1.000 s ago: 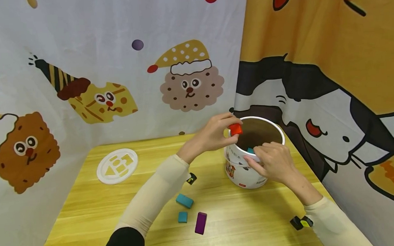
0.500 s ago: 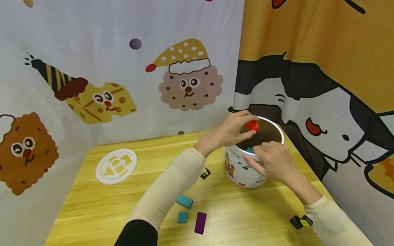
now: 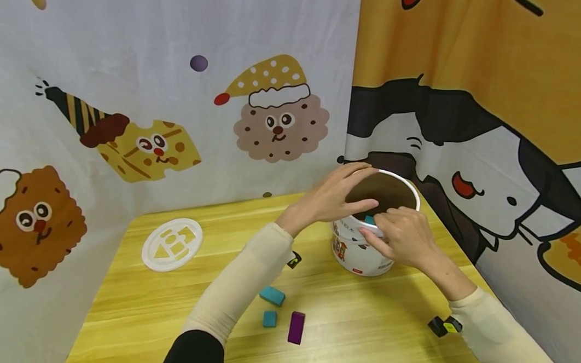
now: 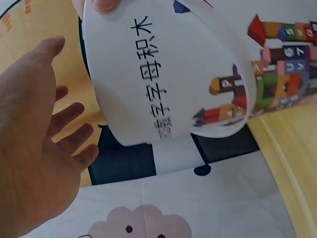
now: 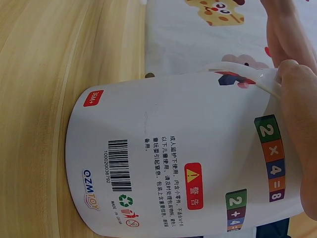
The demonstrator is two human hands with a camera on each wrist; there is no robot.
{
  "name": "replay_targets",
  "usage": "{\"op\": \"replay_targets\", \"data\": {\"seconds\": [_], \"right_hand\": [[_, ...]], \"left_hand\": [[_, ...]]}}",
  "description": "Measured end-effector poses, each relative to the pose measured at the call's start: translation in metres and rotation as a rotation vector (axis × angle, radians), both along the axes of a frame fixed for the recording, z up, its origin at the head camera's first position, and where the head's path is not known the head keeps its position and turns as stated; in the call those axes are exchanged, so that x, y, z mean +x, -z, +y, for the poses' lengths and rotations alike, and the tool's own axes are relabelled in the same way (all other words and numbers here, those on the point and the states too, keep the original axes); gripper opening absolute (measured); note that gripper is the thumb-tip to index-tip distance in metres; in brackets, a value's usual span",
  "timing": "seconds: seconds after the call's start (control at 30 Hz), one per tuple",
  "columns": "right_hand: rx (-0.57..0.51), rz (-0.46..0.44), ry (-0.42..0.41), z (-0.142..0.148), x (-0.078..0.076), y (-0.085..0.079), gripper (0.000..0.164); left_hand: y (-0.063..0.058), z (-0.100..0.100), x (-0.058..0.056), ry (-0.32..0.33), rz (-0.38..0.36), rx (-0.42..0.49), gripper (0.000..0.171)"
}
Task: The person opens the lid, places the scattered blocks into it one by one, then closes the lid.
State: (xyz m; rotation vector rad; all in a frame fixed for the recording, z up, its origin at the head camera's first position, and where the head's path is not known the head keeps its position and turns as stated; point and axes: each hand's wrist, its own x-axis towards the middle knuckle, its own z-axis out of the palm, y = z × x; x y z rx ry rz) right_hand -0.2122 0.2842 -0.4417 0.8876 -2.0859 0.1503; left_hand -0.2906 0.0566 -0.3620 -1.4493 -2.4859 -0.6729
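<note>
A white printed toy-block bucket point(image 3: 360, 252) stands at the right of the table with its top uncovered. My right hand point(image 3: 404, 236) grips the near rim, fingers over the edge and thumb against the outer wall. Beside those fingers, just inside the rim, shows a bit of teal point(image 3: 369, 220). Over the left side of the opening is my left hand point(image 3: 335, 193), fingers extended and thumb apart, holding nothing. In the left wrist view that hand point(image 4: 44, 129) appears spread beside the bucket wall point(image 4: 119, 89). The bucket's floor is hidden from view.
On the table lie a longer teal block point(image 3: 272, 296), a small teal block point(image 3: 270, 318) and a purple block point(image 3: 296, 327). A white round plate with shaped cut-outs point(image 3: 172, 244) rests at the back left. Printed curtains point(image 3: 263, 35) hang behind and to the right.
My left hand moved right over the bucket with a red block, then let it go; the block is no longer visible. The hand has since drawn back slightly left. My right hand stayed on the rim.
</note>
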Motion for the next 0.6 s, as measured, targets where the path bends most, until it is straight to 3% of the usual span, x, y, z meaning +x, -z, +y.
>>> {"op": "replay_targets", "data": {"seconds": [0.37,0.6], "right_hand": [[0.0,0.015,-0.002,0.001,-0.002,0.001,0.063],[-0.011,-0.014,0.0,0.0,0.001,0.0,0.064]], "left_hand": [[0.003,-0.044,0.011,-0.076,-0.101,-0.048,0.084],[0.015,-0.081,0.023,-0.116,-0.03,-0.054,0.083]]}}
